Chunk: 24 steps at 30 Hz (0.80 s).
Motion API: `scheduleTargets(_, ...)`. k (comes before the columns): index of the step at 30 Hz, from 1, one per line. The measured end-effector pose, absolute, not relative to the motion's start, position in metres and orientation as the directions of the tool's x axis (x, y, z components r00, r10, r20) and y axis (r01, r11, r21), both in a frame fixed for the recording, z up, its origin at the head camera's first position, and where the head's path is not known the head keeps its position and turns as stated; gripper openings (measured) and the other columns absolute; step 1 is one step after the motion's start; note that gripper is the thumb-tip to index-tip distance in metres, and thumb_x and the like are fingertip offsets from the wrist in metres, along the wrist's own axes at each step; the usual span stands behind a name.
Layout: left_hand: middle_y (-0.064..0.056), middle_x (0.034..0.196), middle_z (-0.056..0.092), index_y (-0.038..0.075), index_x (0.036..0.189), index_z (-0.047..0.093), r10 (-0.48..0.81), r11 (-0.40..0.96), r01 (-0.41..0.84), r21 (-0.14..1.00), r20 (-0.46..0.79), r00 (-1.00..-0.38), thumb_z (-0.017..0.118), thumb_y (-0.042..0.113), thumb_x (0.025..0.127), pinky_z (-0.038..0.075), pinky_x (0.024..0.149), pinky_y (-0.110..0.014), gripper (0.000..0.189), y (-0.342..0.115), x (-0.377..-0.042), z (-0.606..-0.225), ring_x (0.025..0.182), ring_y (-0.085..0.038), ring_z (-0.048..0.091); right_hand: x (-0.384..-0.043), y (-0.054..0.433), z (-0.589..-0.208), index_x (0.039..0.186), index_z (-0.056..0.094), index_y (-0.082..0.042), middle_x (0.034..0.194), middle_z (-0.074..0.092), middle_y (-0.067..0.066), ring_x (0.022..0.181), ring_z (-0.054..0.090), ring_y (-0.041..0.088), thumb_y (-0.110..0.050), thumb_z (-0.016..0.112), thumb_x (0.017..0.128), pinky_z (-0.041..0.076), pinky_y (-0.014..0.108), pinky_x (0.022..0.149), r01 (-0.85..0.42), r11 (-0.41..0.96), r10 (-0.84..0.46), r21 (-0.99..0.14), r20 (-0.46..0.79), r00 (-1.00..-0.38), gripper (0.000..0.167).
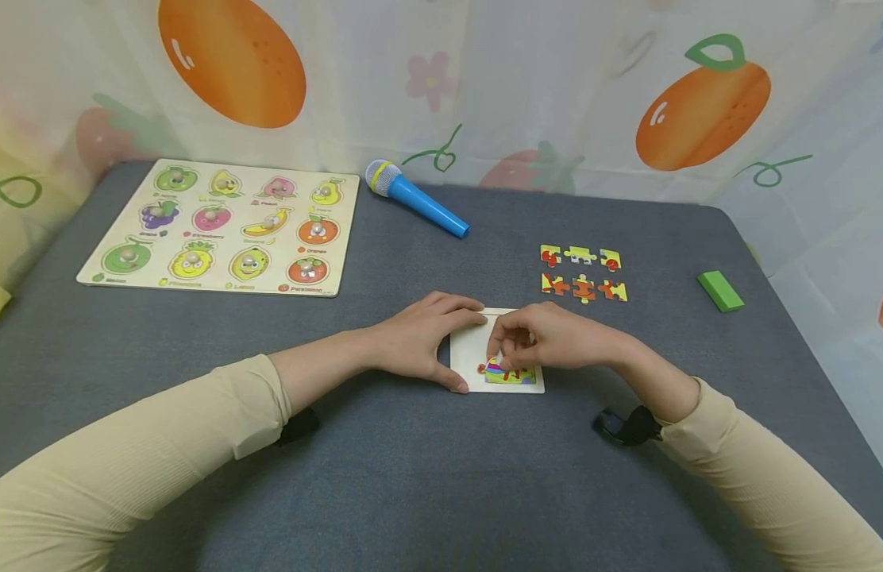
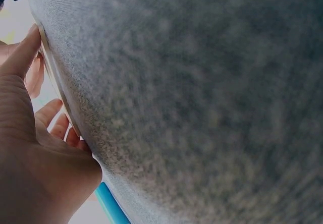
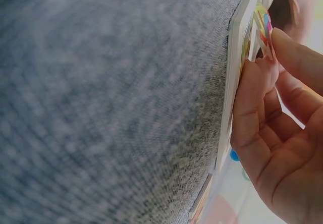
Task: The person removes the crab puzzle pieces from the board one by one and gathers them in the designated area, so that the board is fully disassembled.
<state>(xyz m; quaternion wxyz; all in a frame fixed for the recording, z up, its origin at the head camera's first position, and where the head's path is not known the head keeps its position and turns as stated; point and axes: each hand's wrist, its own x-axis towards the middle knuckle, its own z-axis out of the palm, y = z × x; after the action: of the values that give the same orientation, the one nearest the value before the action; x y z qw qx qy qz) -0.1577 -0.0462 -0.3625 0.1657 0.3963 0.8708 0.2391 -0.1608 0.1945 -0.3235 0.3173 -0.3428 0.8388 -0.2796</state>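
A small white puzzle board [image 1: 467, 343] lies on the table in front of the person. The left hand [image 1: 422, 338] holds its left side, thumb at the near corner and fingers at the far edge; the left wrist view shows this hand [image 2: 45, 133] against the board's rim. Between thumb and fingers the right hand [image 1: 549, 338] pinches a colourful jigsaw piece [image 3: 265, 27], tilted just above the board in the right wrist view. Several joined jigsaw pieces [image 1: 516, 376] lie along the board's near edge, partly hidden by the right hand.
Several loose jigsaw pieces [image 1: 583, 287] lie in two rows beyond the right hand. A green block [image 1: 721, 291] is at the far right. At the back are a blue toy microphone [image 1: 427, 208] and a wooden fruit knob puzzle [image 1: 259, 258]. A fruit-print curtain hangs behind.
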Motion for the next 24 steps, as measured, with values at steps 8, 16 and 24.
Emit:
scheduleTargets(8, -0.002, 0.157, 0.037, 0.015, 0.148, 0.044, 0.770, 0.570, 0.612, 0.548, -0.096, -0.631, 0.081, 0.051, 0.076, 0.029, 0.120, -0.047, 0.088, -0.0463, -0.1574, -0.3620, 0.144, -0.025, 0.032, -0.1632, 0.1944, -0.3256, 0.095, 0.069, -0.014, 0.080, 0.065, -0.002, 0.071, 0.055, 0.009, -0.020, 0.068, 0.093, 0.046, 0.023, 0.064, -0.375, 0.611, -0.748, -0.697, -0.354, -0.562, 0.007)
scheduleTargets(16, -0.002, 0.157, 0.037, 0.016, 0.148, 0.043, 0.770, 0.572, 0.610, 0.548, -0.102, -0.630, 0.080, 0.051, 0.076, 0.029, 0.120, -0.047, 0.088, -0.0463, -0.1581, -0.3620, 0.145, -0.025, 0.032, -0.1632, 0.1931, -0.3207, 0.095, 0.069, -0.015, 0.083, 0.067, -0.002, 0.073, 0.059, 0.010, -0.021, 0.067, 0.094, 0.049, 0.024, 0.067, -0.352, 0.621, -0.737, -0.700, -0.368, -0.568, 0.006)
scheduleTargets(24, -0.001, 0.157, 0.036, 0.016, 0.148, 0.043, 0.769, 0.575, 0.609, 0.547, -0.106, -0.631, 0.080, 0.052, 0.076, 0.029, 0.120, -0.047, 0.089, -0.0459, -0.1581, -0.3620, 0.144, -0.024, 0.032, -0.1665, 0.1997, -0.3158, 0.094, 0.067, -0.013, 0.081, 0.066, 0.004, 0.072, 0.060, 0.014, -0.020, 0.067, 0.094, 0.053, 0.028, 0.066, -0.276, 0.615, -0.711, -0.738, -0.368, -0.600, 0.007)
